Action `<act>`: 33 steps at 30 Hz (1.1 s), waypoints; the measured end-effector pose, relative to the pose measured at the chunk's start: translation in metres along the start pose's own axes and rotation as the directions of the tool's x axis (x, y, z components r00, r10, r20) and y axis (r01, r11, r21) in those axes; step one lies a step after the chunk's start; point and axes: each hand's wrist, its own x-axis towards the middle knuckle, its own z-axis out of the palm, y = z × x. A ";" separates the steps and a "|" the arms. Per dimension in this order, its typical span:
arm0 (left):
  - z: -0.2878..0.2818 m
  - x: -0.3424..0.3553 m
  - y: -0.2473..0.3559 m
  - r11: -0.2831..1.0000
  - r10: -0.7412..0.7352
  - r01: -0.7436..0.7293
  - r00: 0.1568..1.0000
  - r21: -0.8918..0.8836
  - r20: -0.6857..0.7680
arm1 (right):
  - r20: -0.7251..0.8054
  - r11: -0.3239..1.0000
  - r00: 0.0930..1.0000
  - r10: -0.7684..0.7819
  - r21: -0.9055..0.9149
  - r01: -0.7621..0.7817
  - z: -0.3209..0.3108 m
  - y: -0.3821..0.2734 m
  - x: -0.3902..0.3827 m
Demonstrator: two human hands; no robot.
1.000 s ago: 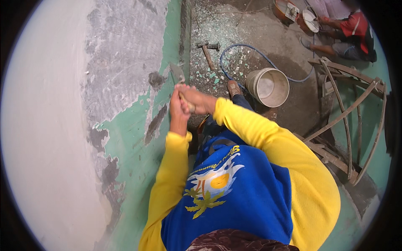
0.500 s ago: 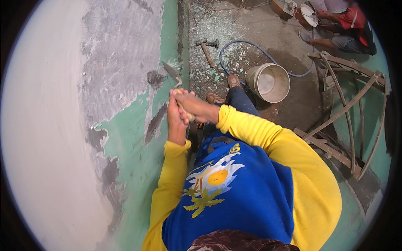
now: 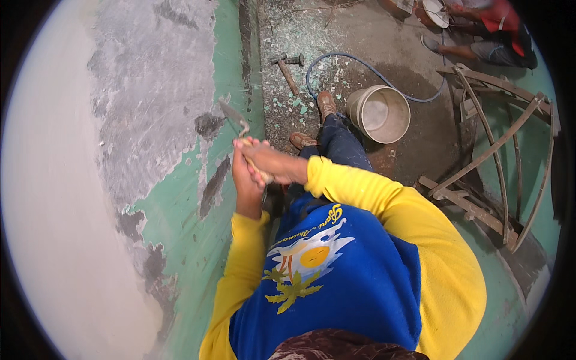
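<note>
My left hand [image 3: 245, 186] and my right hand [image 3: 275, 164] are closed together around the pale handle of a small pointed trowel [image 3: 231, 114]. The right hand lies over the handle, and the left wraps it from the wall side. The metal blade is slightly blurred and lies at the wall, near a dark gouge [image 3: 209, 125]. Green paint [image 3: 180, 186] covers part of this wall [image 3: 153, 90], while a broad grey, rough area shows where paint is gone. Whether the blade tip touches the surface I cannot tell.
Paint chips and a hammer [image 3: 287, 71] lie on the floor beyond my feet. A whitish bucket [image 3: 401, 114] stands right of my legs, with a blue hose [image 3: 375, 71] curving behind. Farther right leans a wooden frame [image 3: 495, 147]. A person in red [image 3: 501, 24] crouches far right near a white basin [image 3: 436, 13].
Both hands and the trowel sit slightly lower and farther left in the picture, as the view shifts too. The grip stays the same, and the blade remains near the dark gouge.
</note>
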 end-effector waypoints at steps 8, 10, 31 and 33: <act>-0.033 0.082 0.017 0.962 -0.238 0.268 0.916 -0.050 0.322 | -0.031 0.993 0.999 0.018 0.115 -0.015 -0.028 0.000 0.064; 0.002 0.063 0.004 0.986 -0.135 0.146 0.983 -0.084 0.123 | -0.074 0.993 0.994 0.085 0.090 -0.078 -0.031 -0.011 0.056; 0.058 0.043 0.002 0.990 -0.063 0.055 0.996 -0.126 -0.058 | -0.013 0.991 0.995 0.096 0.094 -0.094 -0.055 -0.022 0.066; 0.051 0.039 0.002 0.992 -0.077 0.074 0.997 -0.100 -0.024 | -0.045 0.989 0.988 0.145 0.049 -0.143 -0.044 -0.029 0.052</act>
